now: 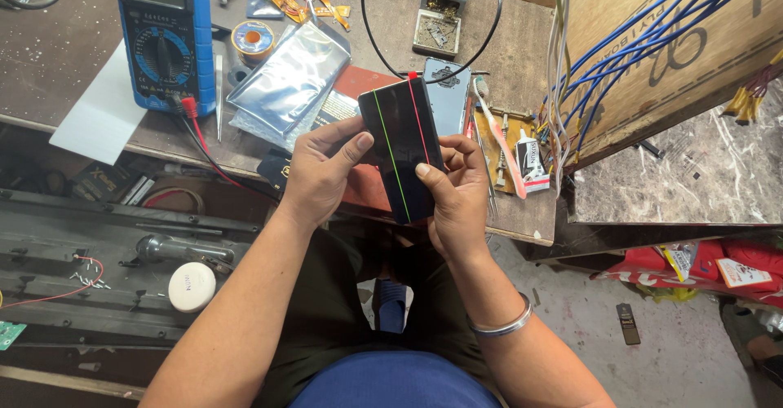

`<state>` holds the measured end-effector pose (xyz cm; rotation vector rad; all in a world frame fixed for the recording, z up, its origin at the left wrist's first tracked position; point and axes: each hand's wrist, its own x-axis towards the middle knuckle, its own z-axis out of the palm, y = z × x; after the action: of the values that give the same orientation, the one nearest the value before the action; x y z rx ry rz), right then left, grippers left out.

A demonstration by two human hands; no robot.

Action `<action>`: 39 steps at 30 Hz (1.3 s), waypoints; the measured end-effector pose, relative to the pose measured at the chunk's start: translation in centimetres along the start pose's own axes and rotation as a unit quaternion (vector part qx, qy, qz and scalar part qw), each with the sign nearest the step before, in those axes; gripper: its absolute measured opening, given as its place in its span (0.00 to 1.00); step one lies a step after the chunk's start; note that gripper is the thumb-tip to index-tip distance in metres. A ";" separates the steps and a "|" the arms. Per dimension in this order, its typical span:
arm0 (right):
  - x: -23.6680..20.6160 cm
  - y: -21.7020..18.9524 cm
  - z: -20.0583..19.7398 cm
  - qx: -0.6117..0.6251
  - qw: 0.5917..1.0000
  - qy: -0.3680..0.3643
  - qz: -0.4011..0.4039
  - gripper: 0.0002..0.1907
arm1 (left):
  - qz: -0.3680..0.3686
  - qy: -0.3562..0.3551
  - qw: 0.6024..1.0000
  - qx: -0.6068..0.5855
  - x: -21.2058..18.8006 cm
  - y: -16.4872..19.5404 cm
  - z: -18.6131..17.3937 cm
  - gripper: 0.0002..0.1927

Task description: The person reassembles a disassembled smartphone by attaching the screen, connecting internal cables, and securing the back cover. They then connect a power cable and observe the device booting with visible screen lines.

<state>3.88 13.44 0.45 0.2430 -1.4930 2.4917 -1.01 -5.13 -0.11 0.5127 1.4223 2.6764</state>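
Head view, looking down past the lap, shows a phone point(401, 149) held between both hands just over the near edge of a workbench point(49, 66). Left hand point(320, 172) sits at nine o'clock of the phone, fingers curled behind its back and the thumb laid across the left rim of the glass, so it is closed in a grip on the phone. Right hand point(457, 194) sits at four to five o'clock, cupping the lower right corner from beneath with its thumb pressed on the right edge of the screen; it too grips the phone. A metal bangle point(502, 324) rings the right wrist. The phone stands nearly upright in the picture, its top leaning slightly toward eleven o'clock. Its screen is black and glossy, crossed lengthwise by a thin green line left of centre and a thin red line near the right edge, with a small red spot at the top end. At ten o'clock of the phone lies a silvery plastic bag point(285, 78), and farther that way a blue multimeter point(165, 37). At three o'clock lies a small glue tube point(528, 159), and at one o'clock a bundle of blue wires point(644, 33).
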 end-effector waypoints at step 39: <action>0.0 0.0 -0.1 0.000 1.000 0.003 -0.003 0.22 | 0.004 -0.015 1.000 -0.020 -0.1 0.2 0.3 0.16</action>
<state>3.84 13.53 0.40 0.2395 -1.4884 2.4854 -0.81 -5.05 0.13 0.5530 1.3596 2.6857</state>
